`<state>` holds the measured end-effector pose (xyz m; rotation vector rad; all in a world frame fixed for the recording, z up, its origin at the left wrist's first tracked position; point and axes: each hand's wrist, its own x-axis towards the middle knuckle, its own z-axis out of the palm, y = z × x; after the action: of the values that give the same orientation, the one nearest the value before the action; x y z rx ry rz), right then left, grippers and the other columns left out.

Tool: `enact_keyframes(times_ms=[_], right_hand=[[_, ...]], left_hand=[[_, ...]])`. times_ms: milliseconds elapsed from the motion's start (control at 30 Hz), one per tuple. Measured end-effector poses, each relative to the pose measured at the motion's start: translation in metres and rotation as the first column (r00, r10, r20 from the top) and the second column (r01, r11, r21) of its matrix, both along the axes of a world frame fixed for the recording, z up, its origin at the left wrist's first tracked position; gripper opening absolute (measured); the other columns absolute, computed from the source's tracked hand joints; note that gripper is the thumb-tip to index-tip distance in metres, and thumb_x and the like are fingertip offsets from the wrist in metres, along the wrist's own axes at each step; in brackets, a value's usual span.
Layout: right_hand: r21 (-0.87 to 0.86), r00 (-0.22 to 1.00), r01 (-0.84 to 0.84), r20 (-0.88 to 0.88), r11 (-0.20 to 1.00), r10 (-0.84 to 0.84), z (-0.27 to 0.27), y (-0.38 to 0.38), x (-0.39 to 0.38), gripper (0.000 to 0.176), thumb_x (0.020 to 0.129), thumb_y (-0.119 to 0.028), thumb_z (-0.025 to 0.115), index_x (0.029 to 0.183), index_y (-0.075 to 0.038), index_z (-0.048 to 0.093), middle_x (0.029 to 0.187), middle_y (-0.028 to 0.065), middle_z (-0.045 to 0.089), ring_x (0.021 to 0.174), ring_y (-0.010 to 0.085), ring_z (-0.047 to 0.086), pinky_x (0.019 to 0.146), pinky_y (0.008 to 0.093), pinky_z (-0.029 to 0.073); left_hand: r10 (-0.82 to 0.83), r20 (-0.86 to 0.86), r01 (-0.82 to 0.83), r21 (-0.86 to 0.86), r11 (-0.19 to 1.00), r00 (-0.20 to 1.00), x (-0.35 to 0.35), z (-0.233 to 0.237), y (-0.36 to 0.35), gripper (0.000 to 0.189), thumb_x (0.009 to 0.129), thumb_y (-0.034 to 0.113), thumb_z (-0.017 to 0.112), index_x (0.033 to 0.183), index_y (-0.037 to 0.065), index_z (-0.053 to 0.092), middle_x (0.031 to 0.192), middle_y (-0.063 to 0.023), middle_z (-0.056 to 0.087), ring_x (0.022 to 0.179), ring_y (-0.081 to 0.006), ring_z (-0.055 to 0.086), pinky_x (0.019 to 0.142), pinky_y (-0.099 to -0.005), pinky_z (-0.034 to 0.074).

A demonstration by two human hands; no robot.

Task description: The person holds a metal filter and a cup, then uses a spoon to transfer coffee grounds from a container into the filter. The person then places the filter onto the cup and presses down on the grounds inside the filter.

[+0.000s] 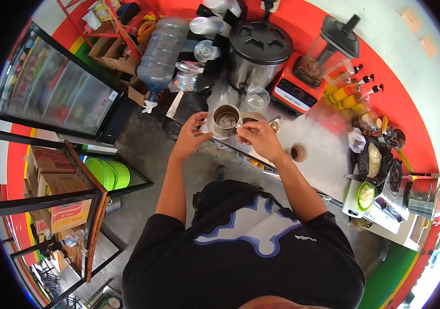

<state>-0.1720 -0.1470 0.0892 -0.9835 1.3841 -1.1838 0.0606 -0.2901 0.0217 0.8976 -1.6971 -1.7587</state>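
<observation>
A small metal cup (pixel 220 113) with a brown, bubbly liquid inside is at the near edge of the steel counter. My right hand (pixel 262 139) pinches its side handle between thumb and fingers. On the cup's other side, my left hand (pixel 191 138) is open, fingers curved and apart, with the fingertips close to the cup wall. Beneath the cup, a pale round rim shows in part. Just behind my right hand stands a container with brown contents (pixel 254 117), partly covered. To the right, a cup with dark contents (pixel 298 152) rests on the counter.
A clear plastic container (pixel 257 98) stands before the large lidded steel urn (pixel 253 72). Farther right are a red blender (pixel 297 85) and yellow pump bottles (pixel 351 95). An upturned water jug (pixel 163 51) is at the left, above a shelf with cartons (pixel 65 188).
</observation>
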Motion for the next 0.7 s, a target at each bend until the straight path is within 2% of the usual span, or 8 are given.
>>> enact_keyframes(times_ms=[67,133,200,300,467,567,633,700], right_hand=[[0.022,0.991,-0.024,-0.130,0.999,0.026,-0.010,-0.016,0.012,0.027,0.104,-0.021,0.065,0.088,0.000,0.071,0.077,-0.0017,0.067,0.069,0.0050,0.057,0.065,0.0237,0.044],[0.041,0.990,-0.039,-0.131,0.998,0.044,-0.017,-0.028,0.024,0.028,0.103,-0.021,0.065,0.087,0.001,0.071,0.076,0.0001,0.068,0.068,0.0062,0.058,0.065,0.0259,0.045],[0.011,0.972,-0.031,-0.231,0.999,0.033,-0.024,-0.038,0.034,0.028,0.102,-0.022,0.065,0.088,0.002,0.071,0.076,0.0028,0.070,0.069,0.0081,0.060,0.065,0.0284,0.046],[0.035,0.966,-0.022,-0.258,0.999,0.030,-0.036,-0.048,0.044,0.028,0.101,-0.022,0.066,0.088,0.002,0.070,0.075,0.0053,0.071,0.069,0.0103,0.063,0.067,0.0300,0.048],[0.040,0.944,0.028,-0.330,0.999,-0.013,-0.047,-0.052,0.047,0.030,0.102,-0.023,0.065,0.087,0.003,0.070,0.074,0.0062,0.071,0.067,0.0122,0.063,0.067,0.0301,0.048],[0.070,0.935,0.013,-0.355,0.997,0.013,-0.052,-0.049,0.043,0.026,0.101,-0.021,0.067,0.095,0.003,0.071,0.075,0.0078,0.071,0.068,0.0137,0.065,0.068,0.0309,0.050],[0.087,0.950,0.118,-0.300,0.989,-0.088,-0.039,-0.043,0.048,0.026,0.099,-0.018,0.069,0.112,0.004,0.068,0.077,0.0095,0.072,0.071,0.0147,0.067,0.072,0.0309,0.052],[0.073,0.949,0.114,-0.304,0.991,-0.087,-0.020,-0.037,0.045,0.029,0.099,-0.016,0.069,0.120,0.004,0.065,0.079,0.0104,0.073,0.074,0.0144,0.068,0.074,0.0308,0.053]], left_hand=[[-0.026,0.052,0.036,-0.206,0.978,0.998,0.010,0.023,-0.002,0.082,0.075,0.015,0.091,0.147,0.010,0.053,0.143,-0.0017,0.059,0.127,-0.0188,0.054,0.102,-0.0352,0.045],[-0.026,0.061,0.038,-0.199,0.979,0.998,0.016,0.035,-0.007,0.088,0.071,0.018,0.093,0.149,0.012,0.052,0.145,-0.0023,0.057,0.130,-0.0206,0.053,0.104,-0.0380,0.043],[-0.023,0.129,0.063,-0.321,0.945,0.991,0.019,0.036,-0.013,0.091,0.070,0.020,0.094,0.151,0.012,0.051,0.147,-0.0038,0.057,0.129,-0.0229,0.053,0.105,-0.0377,0.043],[-0.001,0.191,0.073,-0.369,0.926,0.982,0.018,0.028,-0.020,0.094,0.069,0.020,0.094,0.152,0.011,0.050,0.146,-0.0068,0.058,0.129,-0.0223,0.057,0.104,-0.0392,0.045],[0.012,0.209,0.064,-0.352,0.934,0.978,0.007,0.005,-0.031,0.093,0.069,0.021,0.095,0.150,0.012,0.051,0.139,-0.0088,0.059,0.125,-0.0258,0.056,0.105,-0.0400,0.045],[-0.002,0.205,0.067,-0.313,0.948,0.979,-0.003,-0.010,-0.038,0.087,0.071,0.020,0.094,0.148,0.011,0.053,0.137,-0.0082,0.062,0.125,-0.0242,0.059,0.103,-0.0403,0.046],[-0.023,0.205,0.084,-0.296,0.951,0.978,-0.009,-0.015,-0.042,0.083,0.072,0.021,0.094,0.145,0.012,0.055,0.136,-0.0072,0.065,0.125,-0.0226,0.061,0.101,-0.0398,0.046],[-0.057,0.171,0.095,-0.225,0.970,0.984,-0.014,-0.017,-0.046,0.080,0.073,0.019,0.093,0.143,0.010,0.055,0.133,-0.0069,0.067,0.122,-0.0224,0.063,0.101,-0.0396,0.046]])
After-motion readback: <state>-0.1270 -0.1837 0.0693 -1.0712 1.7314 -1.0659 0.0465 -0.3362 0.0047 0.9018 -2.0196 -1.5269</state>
